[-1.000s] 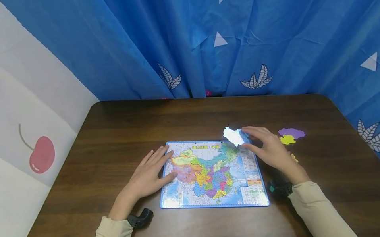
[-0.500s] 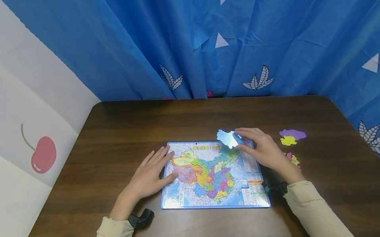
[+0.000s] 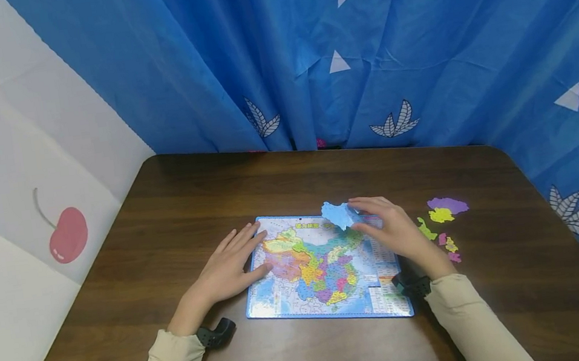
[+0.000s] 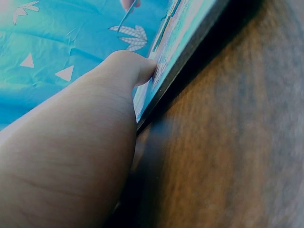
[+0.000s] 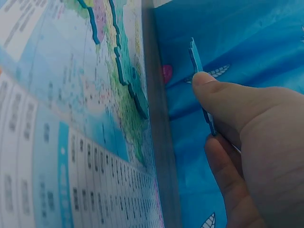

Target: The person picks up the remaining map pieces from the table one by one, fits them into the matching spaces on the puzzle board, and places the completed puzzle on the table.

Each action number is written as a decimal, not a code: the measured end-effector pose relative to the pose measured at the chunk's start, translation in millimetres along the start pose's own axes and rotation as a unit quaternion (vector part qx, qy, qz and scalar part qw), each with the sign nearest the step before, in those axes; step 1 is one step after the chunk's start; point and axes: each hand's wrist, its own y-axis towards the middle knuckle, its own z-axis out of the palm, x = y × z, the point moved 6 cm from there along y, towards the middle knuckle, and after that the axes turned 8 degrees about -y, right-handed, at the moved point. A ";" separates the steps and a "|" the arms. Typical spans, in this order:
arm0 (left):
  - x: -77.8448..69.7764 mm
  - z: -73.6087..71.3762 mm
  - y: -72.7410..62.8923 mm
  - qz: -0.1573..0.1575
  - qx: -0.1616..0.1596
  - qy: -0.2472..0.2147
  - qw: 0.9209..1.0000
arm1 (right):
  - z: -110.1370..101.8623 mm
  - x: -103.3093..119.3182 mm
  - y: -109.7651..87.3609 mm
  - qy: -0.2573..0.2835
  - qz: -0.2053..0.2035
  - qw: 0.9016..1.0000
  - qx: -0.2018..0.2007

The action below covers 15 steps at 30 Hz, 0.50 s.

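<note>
Left fingers (image 3: pixel 250 245) spread, right fingers (image 5: pixel 222 164) pinched a jagged, light-blue puzzle piece (image 3: pixel 337 215), seemingly light, stiff, best held by the rim between them.

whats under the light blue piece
In the head view, the light blue piece, held by the right hand, overlaps the top edge of the map board and some table beyond. The right wrist view shows it apart from the board. Any print it covers is hidden.
</note>
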 end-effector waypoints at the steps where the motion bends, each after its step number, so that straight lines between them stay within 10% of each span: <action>1: 0.1 0.3 0.3 0.000 0.001 -0.001 1.000 | 0.4 1.0 0.7 0.003 -0.003 1.000 0.002; 15: -1.2 0.2 0.6 0.001 -0.001 0.000 1.000 | 9.5 17.0 11.8 0.008 -0.033 0.999 0.021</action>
